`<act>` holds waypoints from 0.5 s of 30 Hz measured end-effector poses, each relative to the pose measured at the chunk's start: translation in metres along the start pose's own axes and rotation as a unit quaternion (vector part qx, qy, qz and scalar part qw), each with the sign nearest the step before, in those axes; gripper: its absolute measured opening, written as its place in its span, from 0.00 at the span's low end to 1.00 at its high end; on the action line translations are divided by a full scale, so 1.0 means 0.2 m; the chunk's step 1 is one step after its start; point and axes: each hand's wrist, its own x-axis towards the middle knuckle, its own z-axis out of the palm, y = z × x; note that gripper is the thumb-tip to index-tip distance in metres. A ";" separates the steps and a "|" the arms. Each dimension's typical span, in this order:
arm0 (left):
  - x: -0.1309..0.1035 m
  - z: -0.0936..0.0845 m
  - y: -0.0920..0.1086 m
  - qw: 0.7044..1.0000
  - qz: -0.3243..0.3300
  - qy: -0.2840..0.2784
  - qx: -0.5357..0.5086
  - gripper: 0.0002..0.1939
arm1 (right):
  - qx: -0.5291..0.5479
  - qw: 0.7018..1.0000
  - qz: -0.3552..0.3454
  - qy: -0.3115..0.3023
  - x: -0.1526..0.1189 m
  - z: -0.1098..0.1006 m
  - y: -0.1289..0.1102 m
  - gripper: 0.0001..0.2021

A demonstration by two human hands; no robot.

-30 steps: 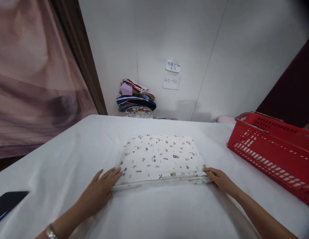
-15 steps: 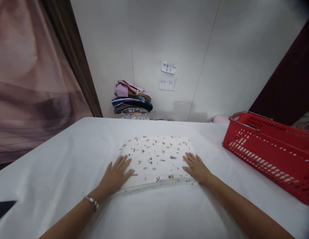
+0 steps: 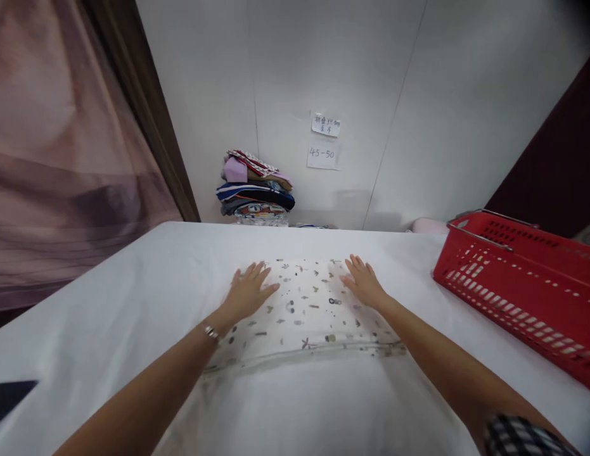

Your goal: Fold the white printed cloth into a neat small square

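A white cloth [image 3: 299, 316] with small printed figures lies folded flat on the white-covered table, its layered edge toward me. My left hand [image 3: 248, 291] rests palm down on its far left part, fingers spread. At the far right corner my right hand [image 3: 364, 283] lies flat too, with its fingers apart. Neither hand grips the fabric. A bracelet [image 3: 211, 332] circles my left wrist.
To the right stands a red plastic basket [image 3: 518, 285] with metal handles. Behind the table a stack of folded fabrics [image 3: 256, 187] sits against the wall, near paper notes [image 3: 323, 155]. A pink curtain [image 3: 76, 158] hangs at left. A dark object [image 3: 9, 399] lies at the left edge.
Both hands have slid away from me over the cloth, from its near side corners to its far part. Checked sleeve fabric now shows at the lower right.
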 end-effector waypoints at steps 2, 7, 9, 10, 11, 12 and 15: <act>0.12 0.02 0.01 1.000 -0.020 0.000 0.015 0.35 | -0.013 1.000 0.027 0.006 0.12 0.04 0.00 0.34; 0.21 0.20 -0.12 0.992 -0.121 -0.024 0.004 0.39 | -0.042 0.994 0.090 -0.050 0.21 0.22 0.10 0.32; 0.20 0.25 -0.16 0.993 -0.120 -0.017 0.001 0.40 | -0.041 0.994 0.091 -0.054 0.21 0.25 0.13 0.32; 0.20 0.26 -0.16 0.993 -0.118 -0.014 0.001 0.40 | -0.041 0.993 0.094 -0.059 0.21 0.25 0.14 0.32; 0.19 0.26 -0.17 0.993 -0.117 -0.012 0.002 0.40 | -0.041 0.992 0.099 -0.064 0.22 0.24 0.13 0.32; 0.19 0.26 -0.16 0.993 -0.117 -0.011 0.003 0.40 | -0.043 0.992 0.103 -0.067 0.23 0.22 0.11 0.33; 0.20 0.25 -0.15 0.993 -0.118 -0.013 0.004 0.40 | -0.039 0.996 0.066 -0.041 0.30 0.16 -0.03 0.35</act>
